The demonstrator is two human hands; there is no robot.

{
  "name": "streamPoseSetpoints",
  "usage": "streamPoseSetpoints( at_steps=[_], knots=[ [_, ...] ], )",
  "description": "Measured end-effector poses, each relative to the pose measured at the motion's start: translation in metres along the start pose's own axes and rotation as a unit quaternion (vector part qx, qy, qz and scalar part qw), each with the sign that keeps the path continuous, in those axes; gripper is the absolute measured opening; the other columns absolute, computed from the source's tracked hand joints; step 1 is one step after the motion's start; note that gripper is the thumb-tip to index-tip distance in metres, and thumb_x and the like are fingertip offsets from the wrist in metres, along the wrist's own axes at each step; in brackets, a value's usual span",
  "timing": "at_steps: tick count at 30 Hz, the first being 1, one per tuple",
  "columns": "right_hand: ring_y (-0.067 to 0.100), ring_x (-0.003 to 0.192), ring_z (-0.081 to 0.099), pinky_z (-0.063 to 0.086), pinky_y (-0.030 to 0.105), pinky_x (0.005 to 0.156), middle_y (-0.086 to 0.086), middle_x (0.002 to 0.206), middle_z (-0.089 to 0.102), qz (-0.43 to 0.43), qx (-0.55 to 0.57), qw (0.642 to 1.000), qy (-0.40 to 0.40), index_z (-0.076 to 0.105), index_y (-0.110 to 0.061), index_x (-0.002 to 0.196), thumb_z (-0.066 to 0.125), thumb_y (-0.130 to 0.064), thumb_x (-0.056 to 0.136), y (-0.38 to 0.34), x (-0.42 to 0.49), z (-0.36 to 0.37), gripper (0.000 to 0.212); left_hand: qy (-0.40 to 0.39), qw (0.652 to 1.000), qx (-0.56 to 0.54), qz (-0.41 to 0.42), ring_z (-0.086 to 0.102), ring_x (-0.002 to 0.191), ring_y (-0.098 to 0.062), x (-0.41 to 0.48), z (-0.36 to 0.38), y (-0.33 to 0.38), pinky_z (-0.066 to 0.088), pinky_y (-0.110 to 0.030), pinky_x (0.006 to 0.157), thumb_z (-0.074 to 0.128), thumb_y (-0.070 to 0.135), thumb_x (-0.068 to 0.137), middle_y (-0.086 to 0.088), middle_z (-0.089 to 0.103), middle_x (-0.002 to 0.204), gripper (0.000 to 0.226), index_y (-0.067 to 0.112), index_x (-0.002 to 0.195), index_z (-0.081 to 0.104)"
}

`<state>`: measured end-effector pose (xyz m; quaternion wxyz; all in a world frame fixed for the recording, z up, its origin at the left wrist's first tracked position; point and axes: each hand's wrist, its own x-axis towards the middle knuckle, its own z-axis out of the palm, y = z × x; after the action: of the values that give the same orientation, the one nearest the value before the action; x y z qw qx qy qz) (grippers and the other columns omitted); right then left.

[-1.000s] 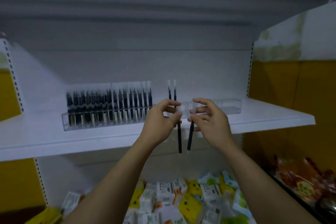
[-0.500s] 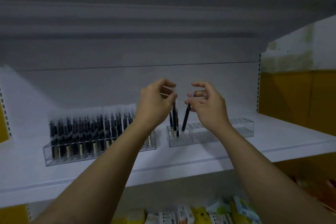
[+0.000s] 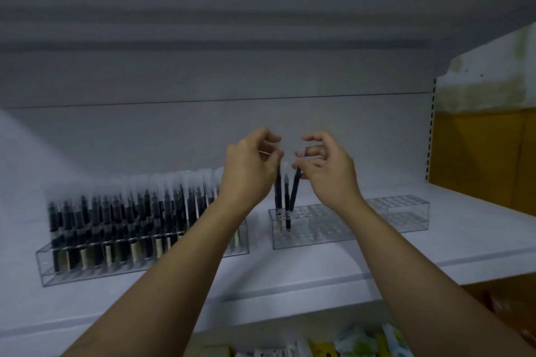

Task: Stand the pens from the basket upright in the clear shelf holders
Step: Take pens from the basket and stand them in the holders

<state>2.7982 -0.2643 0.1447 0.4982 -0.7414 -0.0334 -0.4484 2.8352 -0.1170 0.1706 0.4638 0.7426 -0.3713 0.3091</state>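
The left hand [image 3: 249, 172] pinched an upright pen [image 3: 278, 194]; the right hand [image 3: 329, 172] pinched a tilted pen [image 3: 295, 191] at the clear holder [image 3: 319, 229].

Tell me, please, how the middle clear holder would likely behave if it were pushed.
It would probably slide easily: the clear holder looks thin-walled and mostly empty on the smooth white shelf. It may tip toward its left end, where the tall pens cluster. It seems rigid, its edges straight.

One head-worn camera faces the white shelf [image 3: 319, 278] front-on from close by, looking slightly down on its board and up at the underside of the upper shelf [image 3: 261, 23]; the clear holder [image 3: 322, 229] sits mid-frame.
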Motion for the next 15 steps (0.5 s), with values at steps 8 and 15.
streamPoseSetpoints(
  at_steps=[8,15],
  knots=[
    [0.007,0.076,0.063,0.051,0.021,0.068,-0.007,0.089,0.066,-0.003,-0.159,0.981,-0.109,0.062,-0.032,0.111,0.067,-0.019,0.089,0.007,-0.010,0.003,0.026,-0.035,0.999,0.018,-0.023,0.056,0.069,0.006,-0.003,0.005,-0.008,0.041,-0.003,0.053,0.063,0.018,0.091,0.011,0.060,0.082,0.009,0.021,0.100,0.064],
    [0.013,0.082,0.065,0.051,0.025,0.071,-0.003,0.090,0.066,0.019,-0.253,0.944,-0.213,0.035,-0.050,0.138,0.054,-0.018,0.094,0.005,-0.018,-0.007,0.057,-0.032,0.997,0.011,-0.072,0.057,0.070,-0.006,-0.004,0.018,-0.017,0.038,-0.007,0.054,0.058,0.012,0.092,0.003,0.063,0.088,0.013,0.015,0.103,0.061]
  ],
)
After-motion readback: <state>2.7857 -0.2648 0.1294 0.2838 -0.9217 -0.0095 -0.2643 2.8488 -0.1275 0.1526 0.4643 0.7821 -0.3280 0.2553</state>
